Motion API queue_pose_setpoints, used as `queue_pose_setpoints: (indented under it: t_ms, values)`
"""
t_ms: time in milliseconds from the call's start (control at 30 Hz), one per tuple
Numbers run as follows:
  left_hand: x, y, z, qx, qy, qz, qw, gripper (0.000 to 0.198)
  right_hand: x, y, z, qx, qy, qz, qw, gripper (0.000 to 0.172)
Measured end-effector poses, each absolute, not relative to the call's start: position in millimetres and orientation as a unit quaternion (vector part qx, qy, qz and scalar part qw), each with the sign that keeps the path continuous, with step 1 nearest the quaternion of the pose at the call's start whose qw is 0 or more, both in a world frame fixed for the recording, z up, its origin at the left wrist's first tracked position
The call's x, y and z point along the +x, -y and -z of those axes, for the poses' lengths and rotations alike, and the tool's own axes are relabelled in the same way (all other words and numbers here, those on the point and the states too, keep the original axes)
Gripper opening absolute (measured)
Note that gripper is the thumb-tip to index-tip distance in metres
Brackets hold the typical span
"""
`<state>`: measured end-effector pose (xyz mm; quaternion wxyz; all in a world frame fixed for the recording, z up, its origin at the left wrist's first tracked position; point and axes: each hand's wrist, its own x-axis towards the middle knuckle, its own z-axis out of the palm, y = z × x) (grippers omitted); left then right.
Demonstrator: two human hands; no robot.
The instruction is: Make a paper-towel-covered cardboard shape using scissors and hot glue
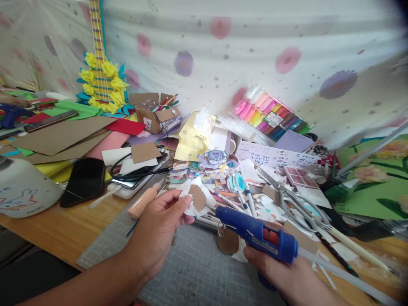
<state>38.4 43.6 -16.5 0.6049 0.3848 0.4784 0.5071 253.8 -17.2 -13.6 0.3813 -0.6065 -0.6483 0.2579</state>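
At the left, the wooden tabletop (pixel 47 231) is partly covered by a gridded cutting mat (pixel 185 272), likely to spare its surface. By the left hand (pixel 164 219), its grip clamped between thumb and fingers, a paper-edged cardboard disc (pixel 199 198) is held above the mat, apparently pinched at one side so that the brown face is left exposed. The nozzle of a blue hot glue gun (pixel 250 228) is brought close; whether contact is made cannot be told. Beneath the gun lies another cardboard piece (pixel 228 242). The gun is aimed leftward by the right hand (pixel 283 270), its grip wrapped around the handle, presumably for steadiness. Farther right, scissors (pixel 295 205) are rested on scattered paper.
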Motion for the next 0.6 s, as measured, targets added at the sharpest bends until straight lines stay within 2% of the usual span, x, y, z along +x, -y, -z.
queue_pose_setpoints:
  t_ms: [200,600]
  values:
    - [38,-44,14,0.384,-0.476,-0.509,0.606,0.009,249,11,0,-0.516,0.745,-0.248,0.342,0.015]
    - [38,-44,15,0.397,-0.470,-0.515,0.596,0.013,244,10,-1,-0.463,0.754,-0.257,0.387,0.013]
